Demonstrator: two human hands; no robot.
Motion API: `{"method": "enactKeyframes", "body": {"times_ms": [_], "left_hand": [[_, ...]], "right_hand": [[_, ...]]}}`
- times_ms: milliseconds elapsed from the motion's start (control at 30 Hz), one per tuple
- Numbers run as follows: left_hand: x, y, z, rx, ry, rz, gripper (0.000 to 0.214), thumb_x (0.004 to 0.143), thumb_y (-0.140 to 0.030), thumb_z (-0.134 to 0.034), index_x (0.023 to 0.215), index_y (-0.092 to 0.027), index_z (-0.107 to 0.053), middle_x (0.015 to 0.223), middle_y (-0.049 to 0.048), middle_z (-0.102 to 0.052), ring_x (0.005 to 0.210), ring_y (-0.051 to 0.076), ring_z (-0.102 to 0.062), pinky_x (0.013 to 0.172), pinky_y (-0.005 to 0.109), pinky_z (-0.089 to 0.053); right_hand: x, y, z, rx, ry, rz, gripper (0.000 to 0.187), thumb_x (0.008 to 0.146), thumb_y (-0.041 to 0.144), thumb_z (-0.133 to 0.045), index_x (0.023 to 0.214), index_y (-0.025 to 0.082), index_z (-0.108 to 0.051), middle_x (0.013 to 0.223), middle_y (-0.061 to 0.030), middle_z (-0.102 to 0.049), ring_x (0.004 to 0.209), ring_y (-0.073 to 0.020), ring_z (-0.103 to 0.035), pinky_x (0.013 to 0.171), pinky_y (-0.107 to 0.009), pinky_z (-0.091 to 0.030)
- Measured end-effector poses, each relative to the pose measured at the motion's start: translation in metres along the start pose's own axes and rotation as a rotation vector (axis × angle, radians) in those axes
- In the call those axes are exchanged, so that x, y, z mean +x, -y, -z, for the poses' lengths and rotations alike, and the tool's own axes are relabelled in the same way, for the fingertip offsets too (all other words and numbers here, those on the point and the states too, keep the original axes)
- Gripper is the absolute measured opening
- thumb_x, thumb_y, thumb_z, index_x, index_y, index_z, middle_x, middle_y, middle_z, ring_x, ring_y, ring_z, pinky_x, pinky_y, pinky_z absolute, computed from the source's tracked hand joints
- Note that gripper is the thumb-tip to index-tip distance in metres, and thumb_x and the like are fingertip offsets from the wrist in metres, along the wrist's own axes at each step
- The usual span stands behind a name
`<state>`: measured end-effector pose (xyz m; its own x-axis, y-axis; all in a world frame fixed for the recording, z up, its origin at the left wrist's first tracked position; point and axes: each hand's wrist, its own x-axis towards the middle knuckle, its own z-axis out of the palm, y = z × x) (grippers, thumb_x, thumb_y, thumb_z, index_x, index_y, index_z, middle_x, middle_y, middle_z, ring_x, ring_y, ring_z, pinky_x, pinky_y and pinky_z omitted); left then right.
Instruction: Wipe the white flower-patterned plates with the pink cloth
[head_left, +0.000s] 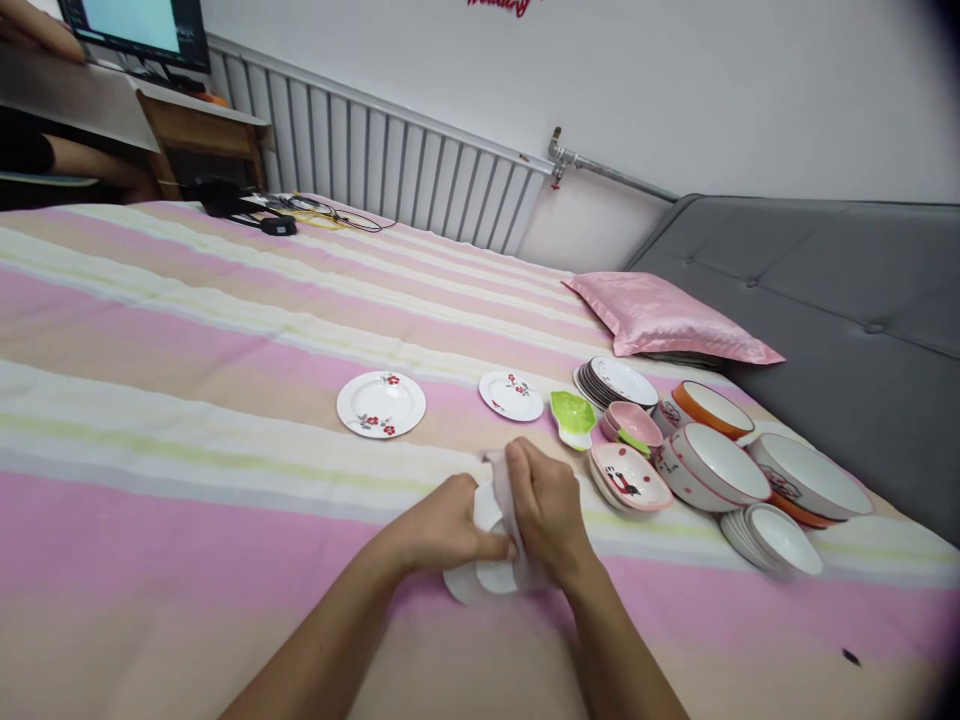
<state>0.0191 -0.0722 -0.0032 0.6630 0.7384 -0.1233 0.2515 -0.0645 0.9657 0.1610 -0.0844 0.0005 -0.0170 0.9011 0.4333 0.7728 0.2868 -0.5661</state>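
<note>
Both my hands meet low in the middle of the head view over a striped bedspread. My left hand grips a small white plate by its edge. My right hand is closed on a white cloth pressed against that plate. Beyond them lie a white plate with red flowers and a smaller flowered plate.
To the right stand a green leaf dish, a stack of plates, pink bowls, orange-and-white bowls and stacked white dishes. A pink pillow and a grey headboard lie behind. Far left: cables, a desk, a monitor, another person's arm.
</note>
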Motion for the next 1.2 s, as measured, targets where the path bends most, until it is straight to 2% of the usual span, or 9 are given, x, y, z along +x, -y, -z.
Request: {"method": "enactKeyframes", "body": {"times_ms": [133,267,400,567,733,867,1000,1100,1200], "left_hand": [[-0.012,-0.026,-0.012,0.427,-0.162,-0.074,0.019,0.069,-0.031,-0.056,0.057,-0.016,-0.059,0.051,0.0001,-0.051,0.048,0.014,-0.045,0.048,0.025,-0.029],[-0.032,-0.039,-0.035,0.687,-0.407,-0.302,0.02,0.072,-0.014,-0.049,0.058,-0.019,-0.062,0.064,0.0073,-0.063,0.066,0.022,-0.057,0.063,0.03,-0.035],[-0.067,-0.009,-0.056,0.623,-0.688,-0.4,0.025,0.075,-0.007,-0.046,0.081,-0.021,-0.067,0.095,0.0125,-0.067,0.103,0.029,-0.054,0.083,0.038,-0.038],[-0.139,0.043,-0.067,1.1,-0.655,-0.404,0.04,0.071,0.002,-0.038,0.095,-0.015,-0.064,0.112,0.015,-0.062,0.109,0.03,-0.053,0.083,0.044,-0.044],[-0.196,0.051,-0.073,1.085,-0.606,-0.245,0.056,0.067,-0.011,-0.052,0.122,-0.019,-0.048,0.137,0.0157,-0.037,0.127,0.032,-0.032,0.099,0.049,-0.033],[-0.214,0.048,-0.079,0.875,-0.653,-0.135,0.079,0.067,-0.037,-0.061,0.135,-0.013,-0.027,0.145,0.0211,-0.017,0.132,0.033,-0.019,0.101,0.047,-0.032],[-0.223,0.051,-0.082,0.754,-0.677,-0.128,0.105,0.055,-0.054,-0.068,0.138,-0.012,-0.017,0.144,0.0199,-0.022,0.134,0.032,-0.013,0.105,0.046,-0.025],[-0.231,0.053,-0.083,0.684,-0.667,-0.094,0.115,0.05,-0.059,-0.068,0.139,-0.011,-0.013,0.145,0.0197,-0.018,0.134,0.03,-0.013,0.107,0.044,-0.021],[-0.238,0.054,-0.083,0.577,-0.656,-0.031,0.099,0.065,-0.059,-0.057,0.138,-0.007,-0.016,0.145,0.0204,-0.017,0.134,0.028,-0.014,0.108,0.042,-0.017]], "right_hand": [[0.0,-0.002,0.018,0.581,-0.365,-0.298,0.038,0.088,0.044,-0.032,0.072,0.017,-0.054,0.061,0.0015,-0.054,0.054,-0.0109,-0.048,0.054,-0.023,-0.037],[-0.008,-0.019,0.045,1.149,-0.671,-0.619,0.021,0.082,0.036,-0.046,0.087,0.018,-0.056,0.076,0.0018,-0.063,0.069,-0.0098,-0.058,0.068,-0.022,-0.047],[-0.048,-0.037,0.067,1.251,-0.612,-0.731,0.016,0.076,0.029,-0.054,0.085,0.017,-0.056,0.075,0.0,-0.065,0.072,-0.0136,-0.062,0.073,-0.029,-0.051],[-0.126,-0.04,0.089,1.572,-0.388,-0.973,0.017,0.085,0.024,-0.042,0.08,0.022,-0.059,0.08,0.0002,-0.068,0.082,-0.0174,-0.063,0.082,-0.045,-0.047],[-0.172,-0.01,0.123,1.776,-0.388,-0.889,0.031,0.091,0.029,-0.03,0.088,0.025,-0.061,0.098,-0.0011,-0.066,0.099,-0.0168,-0.058,0.091,-0.047,-0.041],[-0.185,0.025,0.156,1.7,-0.45,-0.648,0.032,0.092,0.03,-0.029,0.088,0.026,-0.06,0.099,0.0006,-0.064,0.098,-0.014,-0.058,0.092,-0.044,-0.041],[-0.194,0.059,0.179,1.495,-0.588,-0.435,0.024,0.089,0.027,-0.036,0.084,0.022,-0.059,0.097,0.0004,-0.063,0.093,-0.0095,-0.058,0.09,-0.031,-0.045],[-0.195,0.084,0.179,1.414,-0.625,-0.391,0.02,0.088,0.024,-0.04,0.083,0.019,-0.058,0.093,-0.0005,-0.063,0.09,-0.0073,-0.058,0.088,-0.023,-0.044],[-0.188,0.105,0.155,1.295,-0.553,-0.38,0.018,0.087,0.028,-0.041,0.084,0.019,-0.057,0.089,-0.0004,-0.062,0.086,-0.0083,-0.058,0.089,-0.026,-0.044]]}}
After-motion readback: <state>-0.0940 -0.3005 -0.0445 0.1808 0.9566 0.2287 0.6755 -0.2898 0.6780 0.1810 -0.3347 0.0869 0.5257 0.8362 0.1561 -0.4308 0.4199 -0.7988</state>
